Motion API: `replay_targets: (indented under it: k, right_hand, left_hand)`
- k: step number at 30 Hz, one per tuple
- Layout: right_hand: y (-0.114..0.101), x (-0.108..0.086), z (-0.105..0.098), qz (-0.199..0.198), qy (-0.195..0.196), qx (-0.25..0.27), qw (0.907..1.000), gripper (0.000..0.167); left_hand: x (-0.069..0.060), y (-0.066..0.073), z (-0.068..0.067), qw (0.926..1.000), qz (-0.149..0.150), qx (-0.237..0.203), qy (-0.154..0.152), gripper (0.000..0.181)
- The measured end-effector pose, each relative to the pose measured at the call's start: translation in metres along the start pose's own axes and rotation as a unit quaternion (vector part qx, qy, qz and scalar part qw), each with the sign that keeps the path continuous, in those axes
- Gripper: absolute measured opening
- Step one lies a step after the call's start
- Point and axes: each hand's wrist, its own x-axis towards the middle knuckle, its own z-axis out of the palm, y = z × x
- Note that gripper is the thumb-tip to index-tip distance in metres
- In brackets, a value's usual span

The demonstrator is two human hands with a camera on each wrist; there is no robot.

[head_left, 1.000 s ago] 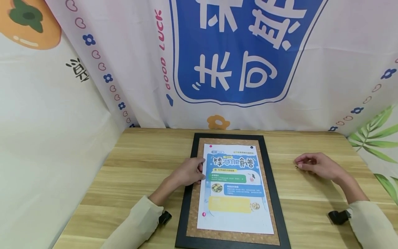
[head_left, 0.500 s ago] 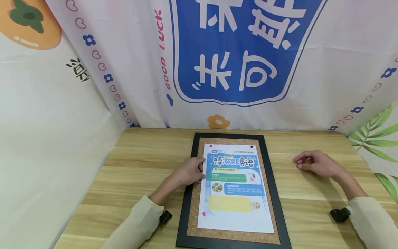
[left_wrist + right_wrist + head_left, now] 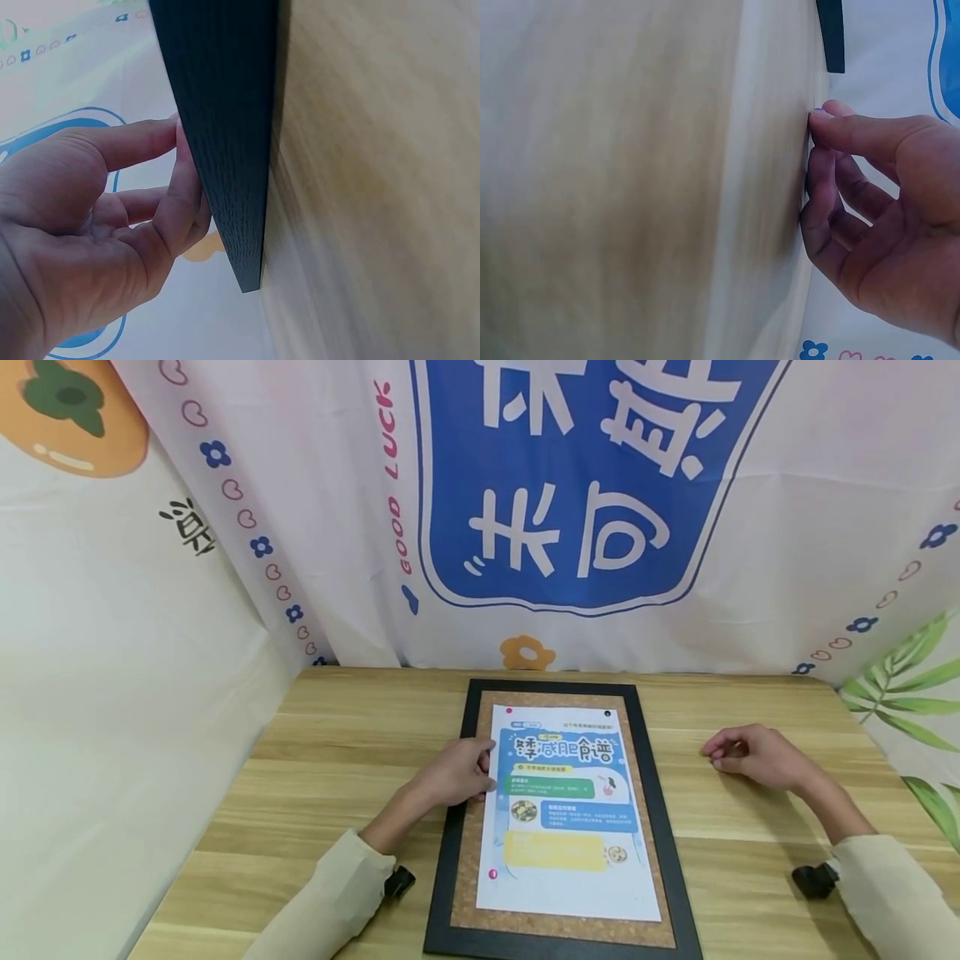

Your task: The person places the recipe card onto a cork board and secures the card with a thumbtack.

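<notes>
A printed poster sheet (image 3: 562,893) lies on a cork board (image 3: 465,893) with a black frame (image 3: 442,868). Pushpins sit in the sheet: a pink pushpin (image 3: 509,711) at top left, a black pushpin (image 3: 607,713) at top right and another pink one at lower left. My left hand (image 3: 456,772) rests across the frame's left side, thumb and fingertips on the sheet's left edge. Right of the board, low over the table, my right hand (image 3: 765,758) has thumb and index together. A tiny purple pushpin (image 3: 819,110) barely shows between those fingertips in the right wrist view.
The wooden table (image 3: 330,760) extends on both sides of the board. A printed cloth (image 3: 360,568) hangs behind its back edge and along the left side. Black wrist cameras sit at both sleeves.
My right hand has shifted slightly left along the table, toward the board. The left hand, the sheet and the board stay in place.
</notes>
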Motion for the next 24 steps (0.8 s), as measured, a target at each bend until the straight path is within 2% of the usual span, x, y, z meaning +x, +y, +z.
replay_targets:
  k: [6,16,20,24]
  right_hand:
    - [-0.002,-0.003,0.004,0.000,0.007,-0.007,1.0000,0.012]
    - [-0.013,-0.017,0.011,0.014,-0.004,0.022,0.9996,0.015]
    - [-0.018,-0.023,0.015,0.011,-0.003,0.037,0.9992,0.016]
    - [-0.025,-0.029,0.018,0.001,-0.007,0.048,0.9988,0.016]
  left_hand:
    - [0.000,0.001,0.000,1.0000,-0.003,-0.001,0.002,0.015]
    - [0.000,-0.001,0.001,1.0000,-0.007,0.000,0.000,0.019]
    - [0.000,-0.001,0.000,0.9999,-0.010,0.006,0.001,0.024]
    - [0.001,-0.001,0.001,0.9999,-0.011,0.003,0.001,0.022]
